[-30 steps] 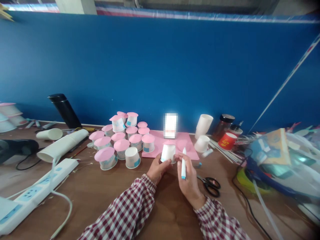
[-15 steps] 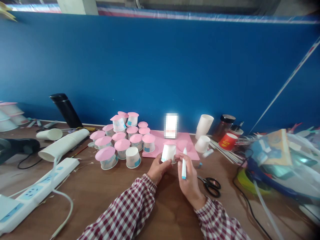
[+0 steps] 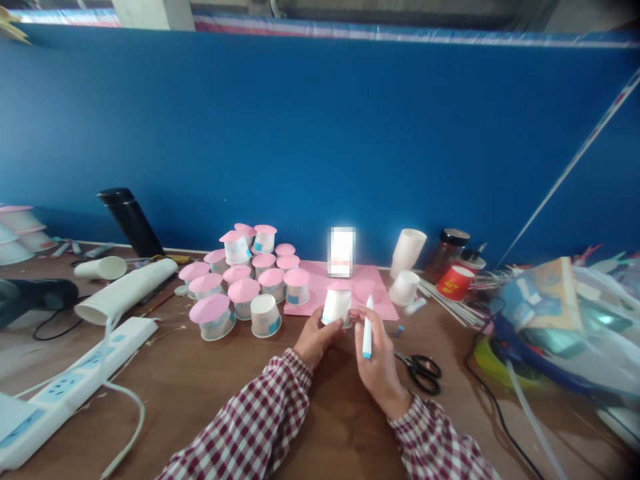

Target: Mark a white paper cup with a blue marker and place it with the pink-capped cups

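Observation:
Between my hands is an upside-down white paper cup (image 3: 337, 305) with a pink paper piece at its top. My left hand (image 3: 320, 337) grips the cup from its left side. In my right hand (image 3: 376, 353) is a white marker pen (image 3: 368, 333) with a light blue end, its white end pointing up; the fingertips touch or nearly touch the cup's right side. Behind the cup lies a pink paper sheet (image 3: 320, 300). Left of it stand several upturned cups with pink paper tops (image 3: 244, 297) and one bare cup (image 3: 266, 316).
Black-handled scissors (image 3: 424, 372) lie right of my right hand, beside a small blue pen cap (image 3: 399, 330). White cups (image 3: 405, 288), a red cup (image 3: 455, 284) and a plastic bag (image 3: 555, 320) are at right. A power strip (image 3: 75, 387) and nested cups (image 3: 127, 290) occupy the left.

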### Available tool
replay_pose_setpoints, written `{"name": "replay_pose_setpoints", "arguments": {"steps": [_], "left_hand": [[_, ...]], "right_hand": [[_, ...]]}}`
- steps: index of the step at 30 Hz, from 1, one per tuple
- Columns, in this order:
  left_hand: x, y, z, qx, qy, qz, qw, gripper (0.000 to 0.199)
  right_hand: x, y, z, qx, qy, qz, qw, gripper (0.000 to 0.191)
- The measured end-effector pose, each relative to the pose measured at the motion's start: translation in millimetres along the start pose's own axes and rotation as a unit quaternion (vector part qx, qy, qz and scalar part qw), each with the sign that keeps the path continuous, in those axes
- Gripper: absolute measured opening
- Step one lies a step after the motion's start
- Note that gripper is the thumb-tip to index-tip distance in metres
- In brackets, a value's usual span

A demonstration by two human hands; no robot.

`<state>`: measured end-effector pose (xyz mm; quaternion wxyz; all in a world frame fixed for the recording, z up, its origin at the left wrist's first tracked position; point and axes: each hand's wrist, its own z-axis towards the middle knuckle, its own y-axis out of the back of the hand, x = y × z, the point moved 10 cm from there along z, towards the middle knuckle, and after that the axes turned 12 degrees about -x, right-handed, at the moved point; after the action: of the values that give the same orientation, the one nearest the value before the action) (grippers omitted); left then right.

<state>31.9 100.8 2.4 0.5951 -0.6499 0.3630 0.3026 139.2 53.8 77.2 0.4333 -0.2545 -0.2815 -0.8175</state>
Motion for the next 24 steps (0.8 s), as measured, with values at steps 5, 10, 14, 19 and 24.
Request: {"name": "replay_pose_setpoints", "arguments": {"steps": [5, 10, 14, 19, 24], "left_hand": [[0.0, 0.6, 0.6, 0.003, -0.003, 0.003, 1.000, 0.048], [0.0, -0.7, 0.4, 0.003, 0.000, 0.004, 1.000, 0.047], [0.1, -0.1, -0.1, -0.007, 0.006, 0.006, 1.000, 0.048], [-0.4, 0.9, -0.2, -0.011, 0.003, 0.004, 1.000, 0.048], [-1.7, -0.9, -0.7, -0.003, -0.001, 0.004, 1.000, 0.049]], "right_hand": [[1.1, 0.9, 0.8, -0.004, 0.001, -0.002, 1.000, 0.023], [0.7, -0.1, 0.8, 0.001, -0.001, -0.004, 1.000, 0.023], [-0.1, 0.1, 0.9, -0.002, -0.003, -0.003, 1.000, 0.022], [-1.1, 0.5, 1.0, -0.003, -0.009, -0.004, 1.000, 0.022], [1.1, 1.6, 1.7, -0.009, 0.000, -0.007, 1.000, 0.022]]}}
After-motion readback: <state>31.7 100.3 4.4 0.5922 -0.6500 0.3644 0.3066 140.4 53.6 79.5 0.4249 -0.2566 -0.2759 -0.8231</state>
